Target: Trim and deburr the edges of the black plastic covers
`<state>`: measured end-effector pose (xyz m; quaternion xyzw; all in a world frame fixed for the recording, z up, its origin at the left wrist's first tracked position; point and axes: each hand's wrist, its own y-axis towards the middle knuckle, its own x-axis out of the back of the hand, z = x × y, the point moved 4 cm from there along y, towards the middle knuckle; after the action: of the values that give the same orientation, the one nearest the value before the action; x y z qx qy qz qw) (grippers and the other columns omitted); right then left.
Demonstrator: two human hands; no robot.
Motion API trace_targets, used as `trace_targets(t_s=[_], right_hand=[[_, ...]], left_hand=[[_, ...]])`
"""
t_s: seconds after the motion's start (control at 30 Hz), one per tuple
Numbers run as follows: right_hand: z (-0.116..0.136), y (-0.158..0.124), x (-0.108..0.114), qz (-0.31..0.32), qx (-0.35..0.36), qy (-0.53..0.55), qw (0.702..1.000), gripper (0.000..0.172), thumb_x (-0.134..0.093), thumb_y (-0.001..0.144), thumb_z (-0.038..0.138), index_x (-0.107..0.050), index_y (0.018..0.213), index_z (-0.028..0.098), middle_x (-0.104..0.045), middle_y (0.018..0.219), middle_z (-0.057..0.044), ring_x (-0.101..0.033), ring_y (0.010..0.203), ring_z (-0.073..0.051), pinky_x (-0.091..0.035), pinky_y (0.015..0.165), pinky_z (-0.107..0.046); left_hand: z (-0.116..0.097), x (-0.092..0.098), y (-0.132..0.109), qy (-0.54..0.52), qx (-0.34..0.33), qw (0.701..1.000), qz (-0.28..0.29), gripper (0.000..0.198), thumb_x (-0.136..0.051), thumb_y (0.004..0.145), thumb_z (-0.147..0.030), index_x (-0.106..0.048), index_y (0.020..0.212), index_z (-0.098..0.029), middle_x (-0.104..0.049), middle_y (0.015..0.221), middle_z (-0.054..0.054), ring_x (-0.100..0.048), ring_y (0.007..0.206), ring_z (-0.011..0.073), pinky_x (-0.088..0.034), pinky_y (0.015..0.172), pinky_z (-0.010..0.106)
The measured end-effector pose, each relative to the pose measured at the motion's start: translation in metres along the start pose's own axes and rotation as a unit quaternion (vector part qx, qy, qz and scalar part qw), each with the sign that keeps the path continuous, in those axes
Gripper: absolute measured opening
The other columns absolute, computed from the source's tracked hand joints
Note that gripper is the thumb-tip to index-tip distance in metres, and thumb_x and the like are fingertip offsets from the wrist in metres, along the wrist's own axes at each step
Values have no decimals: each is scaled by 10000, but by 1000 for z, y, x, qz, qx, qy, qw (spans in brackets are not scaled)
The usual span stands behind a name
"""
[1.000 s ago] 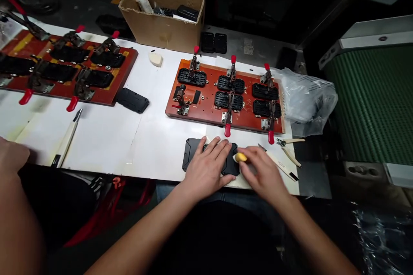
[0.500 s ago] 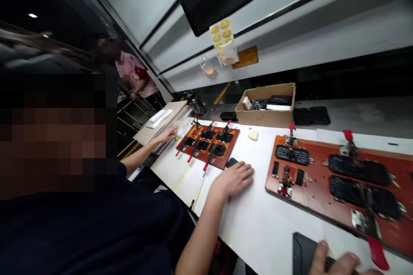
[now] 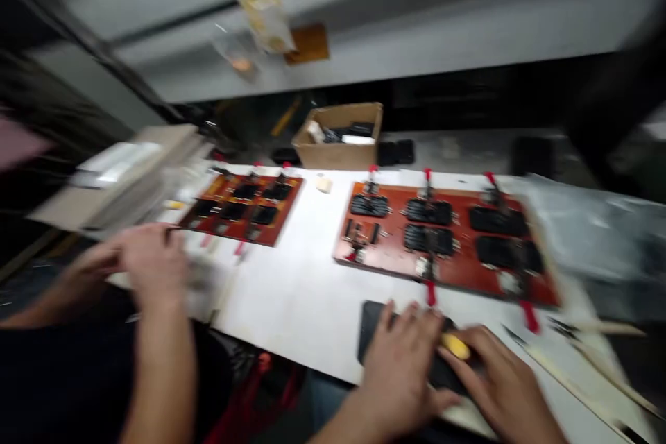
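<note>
A flat black rectangular panel lies on the white worktop in front of me. My left hand rests on top of it, fingers stretched out and lying flat. Beside it, my right hand is closed around a small yellow rounded piece at the panel's right part. Whether this is the end of a tool, I cannot tell. Just beyond my hands sits a reddish-brown fixture board, with black parts held under red-handled clamps.
A co-worker's hands are at the left, near a second clamp board. A cardboard box stands behind. On the right are light-handled tools and clear plastic wrap. A pale block sits between the boards.
My view has swung right and is blurred. Both my hands now show at the black panel, the right with the yellow piece. The co-worker's hands have come together.
</note>
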<state>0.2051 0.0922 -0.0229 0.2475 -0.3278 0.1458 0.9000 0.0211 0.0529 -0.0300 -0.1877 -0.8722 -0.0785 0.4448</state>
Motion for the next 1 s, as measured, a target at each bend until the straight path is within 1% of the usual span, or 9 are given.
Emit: trace_targets(t_s=[0.07, 0.13, 0.3, 0.37, 0.43, 0.5, 0.67, 0.83, 1.0], right_hand=[[-7, -3, 13, 36, -77, -28, 996, 33, -609, 1022, 318, -596, 1031, 289, -683, 890, -32, -717, 788, -256, -602, 663, -371], [-12, -3, 18, 34, -132, -44, 990, 86, -618, 1027, 341, -582, 1005, 266, -678, 911, -37, -703, 810, -245, -590, 724, -374], [-6, 1, 13, 79, -140, -33, 986, 123, -631, 1028, 338, -576, 975, 241, -648, 905, -31, -656, 792, -213, -541, 732, -338], [-5, 1, 15, 68, -143, -39, 987, 146, -643, 1025, 346, -567, 961, 240, -635, 890, -24, -638, 763, -201, -522, 715, -328], [-5, 2, 15, 67, -130, -37, 989, 141, -640, 1030, 338, -562, 965, 240, -628, 892, -19, -631, 754, -190, -510, 704, -315], [-6, 4, 14, 91, -110, -36, 989, 146, -646, 1030, 338, -556, 967, 242, -622, 883, -12, -628, 753, -187, -498, 692, -308], [-7, 0, 21, 107, -77, -85, 988, 169, -646, 1033, 359, -549, 959, 242, -608, 866, -11, -617, 769, -205, -475, 695, -327], [-7, -19, 22, 209, -23, -27, 977, 52, -598, 1055, 293, -585, 1091, 257, -659, 998, -32, -670, 876, -198, -517, 746, -306], [-7, -18, 30, 151, 23, -30, 988, 160, -616, 1017, 178, -603, 1160, 249, -695, 1078, -63, -678, 1001, -235, -551, 866, -358]], left_hand=[[-18, -15, 4, -21, -5, 999, -25, 1181, -837, 797, -575, -148, 1694, -236, -487, 1641, 174, -360, 1573, 409, -160, 1311, 717], [-21, -18, 8, -20, -10, 999, -32, 1216, -897, 759, -512, -157, 1682, -228, -496, 1636, 169, -372, 1570, 391, -149, 1323, 679], [-15, -10, 11, -8, -8, 1000, -29, 1158, -899, 765, -506, -223, 1651, -194, -510, 1628, 158, -370, 1573, 363, -118, 1337, 613], [-17, -9, 10, -2, -1, 999, -34, 1138, -896, 764, -522, -250, 1640, -187, -521, 1621, 150, -369, 1574, 350, -104, 1342, 596], [-19, -9, 11, -1, -1, 999, -40, 1113, -887, 768, -543, -279, 1628, -183, -535, 1611, 141, -376, 1572, 335, -94, 1348, 576], [-19, -11, 11, -4, -4, 999, -40, 1078, -873, 783, -552, -300, 1620, -184, -538, 1610, 130, -380, 1570, 324, -83, 1352, 560], [-20, -10, 9, -8, -6, 999, -40, 1008, -833, 818, -576, -339, 1609, -192, -511, 1636, 111, -341, 1591, 318, -33, 1359, 539], [-21, -10, 7, 1, -17, 999, -40, 909, -716, 892, -645, -371, 1597, -186, -506, 1641, 101, -318, 1601, 301, 11, 1359, 530], [-21, -9, 7, 2, -11, 999, -31, 930, -750, 877, -621, -358, 1605, -196, -482, 1659, 90, -308, 1605, 303, 5, 1359, 521]])
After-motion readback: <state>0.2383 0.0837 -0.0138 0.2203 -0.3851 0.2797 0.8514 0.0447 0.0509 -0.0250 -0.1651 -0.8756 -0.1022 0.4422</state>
